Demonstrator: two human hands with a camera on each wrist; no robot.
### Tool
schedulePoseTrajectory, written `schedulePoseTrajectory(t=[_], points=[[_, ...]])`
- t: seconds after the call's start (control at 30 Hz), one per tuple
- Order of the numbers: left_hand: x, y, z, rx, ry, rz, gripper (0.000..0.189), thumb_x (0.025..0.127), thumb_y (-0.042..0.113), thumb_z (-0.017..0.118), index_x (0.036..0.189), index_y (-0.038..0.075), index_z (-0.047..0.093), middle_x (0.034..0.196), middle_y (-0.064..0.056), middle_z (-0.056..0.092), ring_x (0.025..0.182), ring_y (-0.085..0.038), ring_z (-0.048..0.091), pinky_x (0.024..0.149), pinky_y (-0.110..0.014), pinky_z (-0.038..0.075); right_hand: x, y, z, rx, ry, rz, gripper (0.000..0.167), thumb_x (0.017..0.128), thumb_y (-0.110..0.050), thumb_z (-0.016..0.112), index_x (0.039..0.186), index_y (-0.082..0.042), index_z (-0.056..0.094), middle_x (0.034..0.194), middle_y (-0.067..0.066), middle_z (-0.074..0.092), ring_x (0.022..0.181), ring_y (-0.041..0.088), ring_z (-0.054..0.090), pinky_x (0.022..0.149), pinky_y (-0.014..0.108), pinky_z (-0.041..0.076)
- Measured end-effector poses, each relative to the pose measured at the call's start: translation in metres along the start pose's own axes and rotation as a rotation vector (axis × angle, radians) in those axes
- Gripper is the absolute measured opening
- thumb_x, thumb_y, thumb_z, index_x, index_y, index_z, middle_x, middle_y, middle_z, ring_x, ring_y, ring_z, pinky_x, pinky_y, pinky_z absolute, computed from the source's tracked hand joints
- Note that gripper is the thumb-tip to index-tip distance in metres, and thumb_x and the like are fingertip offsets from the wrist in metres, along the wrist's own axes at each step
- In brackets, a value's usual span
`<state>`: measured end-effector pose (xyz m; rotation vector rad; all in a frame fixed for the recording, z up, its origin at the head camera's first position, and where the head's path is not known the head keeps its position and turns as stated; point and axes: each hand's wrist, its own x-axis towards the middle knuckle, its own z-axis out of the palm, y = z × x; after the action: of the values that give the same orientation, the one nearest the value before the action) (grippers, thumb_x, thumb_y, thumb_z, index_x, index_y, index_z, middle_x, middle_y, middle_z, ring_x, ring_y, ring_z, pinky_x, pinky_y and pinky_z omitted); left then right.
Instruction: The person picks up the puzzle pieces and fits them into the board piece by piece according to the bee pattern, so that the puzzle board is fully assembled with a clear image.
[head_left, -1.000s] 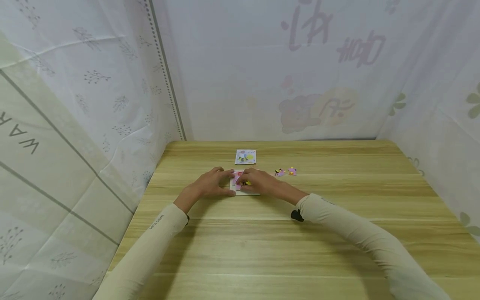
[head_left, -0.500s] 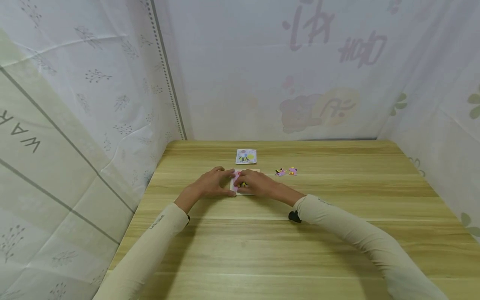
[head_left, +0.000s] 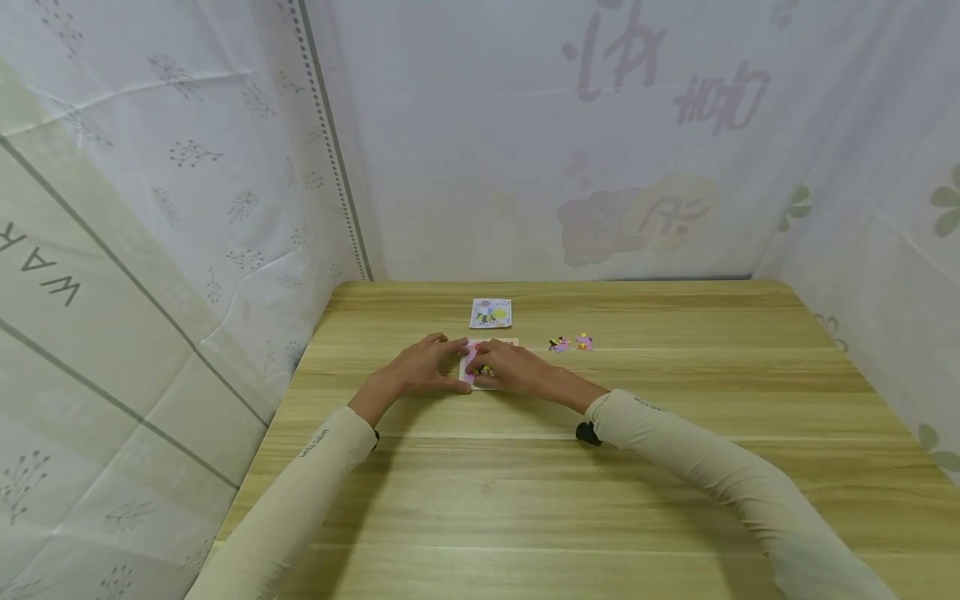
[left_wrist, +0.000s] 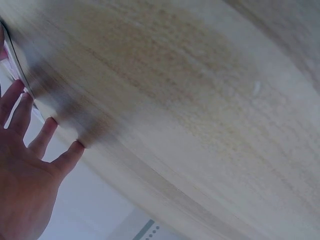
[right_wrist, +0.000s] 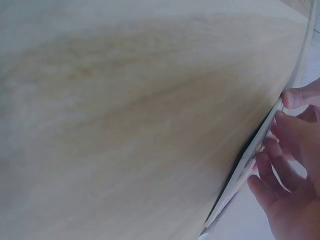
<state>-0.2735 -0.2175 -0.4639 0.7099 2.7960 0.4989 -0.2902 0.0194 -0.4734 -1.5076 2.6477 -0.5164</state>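
Observation:
In the head view a small puzzle board (head_left: pixel 463 377) with a pale frame lies on the wooden table between both hands. My left hand (head_left: pixel 422 367) frames its left side, thumb at the near corner and fingers at the far one. The left wrist view shows the fingers (left_wrist: pixel 44 137) of that hand spread, tips down near the board's edge. Over the board my right hand (head_left: pixel 517 367) bends its fingers and thumb around a puzzle piece (head_left: pixel 486 369) with yellow and black on it, mostly covered. In the right wrist view the right hand's curled fingers (right_wrist: pixel 270 167) sit right at the board's surface.
A printed picture card (head_left: pixel 491 313) with a bee lies beyond the board. To the right are loose pink, yellow and black puzzle pieces (head_left: pixel 559 343) and another small pink-yellow piece (head_left: pixel 584 342). Patterned curtains (head_left: pixel 480 167) stand behind the table (head_left: pixel 480 500).
My right hand has shifted slightly left over the board with the puzzle piece, uncovering the board's far right corner. The left hand has stayed in place.

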Motion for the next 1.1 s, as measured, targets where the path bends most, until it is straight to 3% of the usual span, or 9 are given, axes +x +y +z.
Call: schedulePoseTrajectory(t=[0.53, 0.8, 1.1], points=[[-0.002, 0.004, 0.000, 0.000, 0.000, 0.007, 0.090, 0.087, 0.062, 0.076, 0.159, 0.018, 0.044, 0.154, -0.017, 0.048, 0.138, -0.036, 0.047, 0.107, -0.062, 0.043, -0.003, 0.005, -0.002, 0.019, -0.023, 0.020, 0.021, 0.102, -0.022, 0.070, 0.120, -0.013, 0.077, 0.125, 0.004, 0.068, 0.119, 0.021, 0.061, 0.099, 0.039, 0.053], [-0.002, 0.003, 0.000, -0.004, -0.002, -0.003, 0.092, 0.087, 0.063, 0.076, 0.161, 0.018, 0.042, 0.155, -0.018, 0.046, 0.142, -0.038, 0.044, 0.110, -0.062, 0.041, -0.020, 0.017, -0.012, 0.038, 0.000, 0.071, 0.026, 0.100, -0.017, 0.071, 0.125, -0.010, 0.075, 0.123, 0.007, 0.069, 0.112, 0.022, 0.063, 0.094, 0.039, 0.054], [0.000, 0.002, 0.000, -0.001, 0.000, -0.003, 0.090, 0.087, 0.063, 0.076, 0.159, 0.018, 0.045, 0.156, -0.020, 0.046, 0.143, -0.039, 0.043, 0.111, -0.062, 0.039, -0.037, 0.033, -0.022, 0.024, 0.026, 0.111, 0.028, 0.099, -0.015, 0.072, 0.125, -0.004, 0.074, 0.122, 0.009, 0.070, 0.114, 0.023, 0.064, 0.099, 0.039, 0.053]])
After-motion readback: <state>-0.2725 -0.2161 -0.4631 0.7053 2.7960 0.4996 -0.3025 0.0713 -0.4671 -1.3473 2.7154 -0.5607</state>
